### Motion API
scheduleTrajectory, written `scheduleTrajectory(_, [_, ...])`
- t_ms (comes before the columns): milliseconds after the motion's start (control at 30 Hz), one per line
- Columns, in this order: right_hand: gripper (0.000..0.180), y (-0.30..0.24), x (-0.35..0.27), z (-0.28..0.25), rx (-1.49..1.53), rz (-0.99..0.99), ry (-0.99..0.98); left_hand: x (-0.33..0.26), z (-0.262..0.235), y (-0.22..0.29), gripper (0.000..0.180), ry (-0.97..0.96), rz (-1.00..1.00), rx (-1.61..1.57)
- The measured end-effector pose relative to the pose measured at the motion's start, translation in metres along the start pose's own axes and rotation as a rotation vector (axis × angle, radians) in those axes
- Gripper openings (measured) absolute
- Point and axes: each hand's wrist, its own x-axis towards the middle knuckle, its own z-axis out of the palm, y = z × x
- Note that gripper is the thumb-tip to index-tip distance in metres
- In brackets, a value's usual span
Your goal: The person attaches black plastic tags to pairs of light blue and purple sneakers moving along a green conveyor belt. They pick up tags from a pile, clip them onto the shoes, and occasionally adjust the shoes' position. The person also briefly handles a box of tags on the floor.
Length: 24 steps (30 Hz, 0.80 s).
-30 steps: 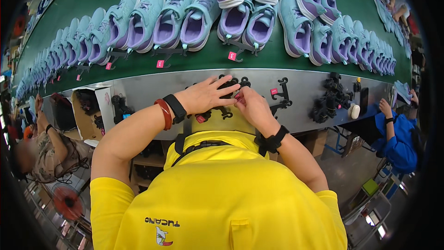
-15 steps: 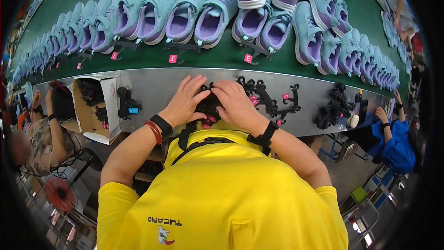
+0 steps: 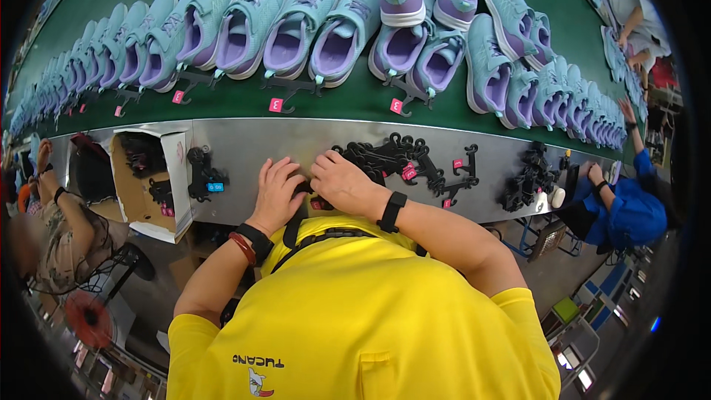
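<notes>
My left hand [image 3: 275, 196] is at the near edge of the metal bench, fingers curled and thumb against black plastic shoe hangers [image 3: 305, 187] that show between my hands. Close beside it, my right hand [image 3: 344, 187] bends over the same hangers from the right, its fingers closed on them. Most of what both hands grip is hidden under the palms; a pink size tag shows below the right hand. Just beyond and right of my right hand lies a heap of loose black hangers [image 3: 385, 154], some pink-tagged.
Light-blue and purple sneakers [image 3: 285, 43] stand in a long row on the green belt [image 3: 244, 107], some with hangers attached. An open cardboard box [image 3: 141, 204] of hangers and a blue-tagged bunch [image 3: 200, 174] are left. Another hanger heap [image 3: 529, 178] lies right. People work at both sides.
My left hand has drawn down and left toward the bench edge, and my right hand has moved down and left. More of the hanger heap now shows beyond my right hand.
</notes>
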Motion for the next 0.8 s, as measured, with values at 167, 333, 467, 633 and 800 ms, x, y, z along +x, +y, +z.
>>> scheduleTrajectory(167, [0.009, 0.005, -0.008, 0.000, 0.154, 0.135, 0.078, 0.012, -0.013, 0.004, 0.030, 0.076, 0.002, -0.166])
scheduleTrajectory(333, [0.011, 0.012, -0.021, -0.025, 0.568, 0.370, 0.172, 0.029, -0.024, -0.002, 0.025, 0.167, -0.009, -0.275])
scheduleTrajectory(467, [0.013, 0.022, -0.041, -0.053, 0.881, 0.612, 0.097, 0.057, -0.034, 0.002, 0.021, 0.186, 0.039, -0.279])
scheduleTrajectory(633, [0.026, 0.047, -0.078, -0.105, 1.563, 0.905, 0.241, 0.103, -0.053, 0.032, 0.019, 0.160, 0.232, -0.322])
scheduleTrajectory(800, [0.045, 0.097, -0.090, -0.150, 1.435, 0.924, 0.677, 0.222, -0.088, 0.058, 0.033, 0.353, 0.297, -0.160])
